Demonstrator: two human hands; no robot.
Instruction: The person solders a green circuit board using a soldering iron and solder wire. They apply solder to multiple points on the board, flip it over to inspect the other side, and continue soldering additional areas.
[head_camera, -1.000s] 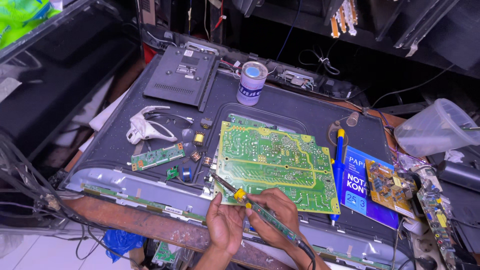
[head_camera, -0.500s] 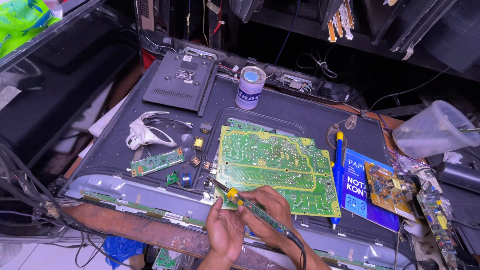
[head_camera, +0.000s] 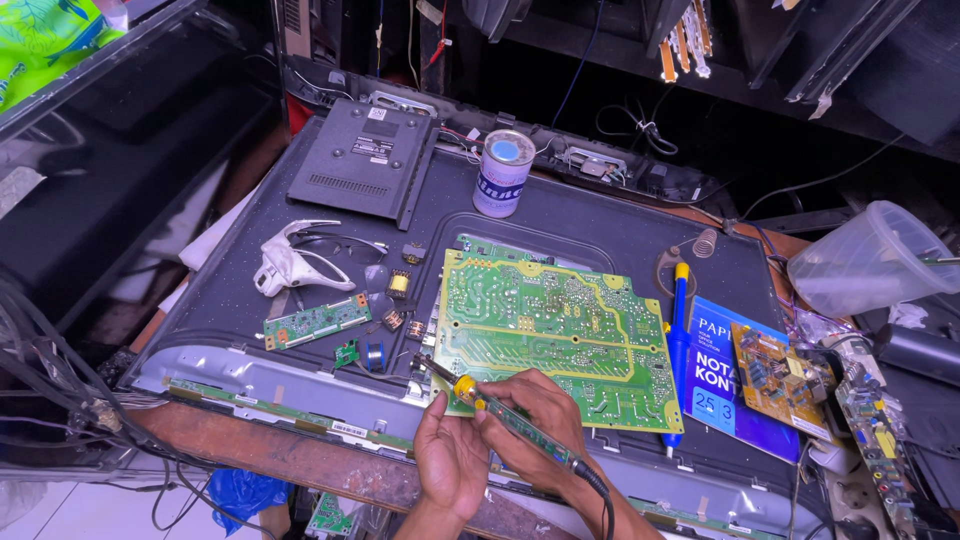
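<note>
While my right hand (head_camera: 535, 420) has its fingers wrapped around the green-handled soldering iron (head_camera: 500, 415), its tip sits at the near left corner of the large green circuit board (head_camera: 555, 335) on the dark surface (head_camera: 580, 215); my left hand (head_camera: 450, 465) cups beside it, fingers curled against the iron's yellow collar

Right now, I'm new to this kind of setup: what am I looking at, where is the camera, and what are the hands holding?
This is one view, from a camera worn on the person's head, looking down at their two bare hands. The right hand grips a soldering iron with a yellow collar, its tip at the near corner of a large green circuit board. The left hand steadies it from beside. The board lies on the dark back panel of a flat screen. Around it: a small round tin, white safety glasses, a blue booklet.
</note>
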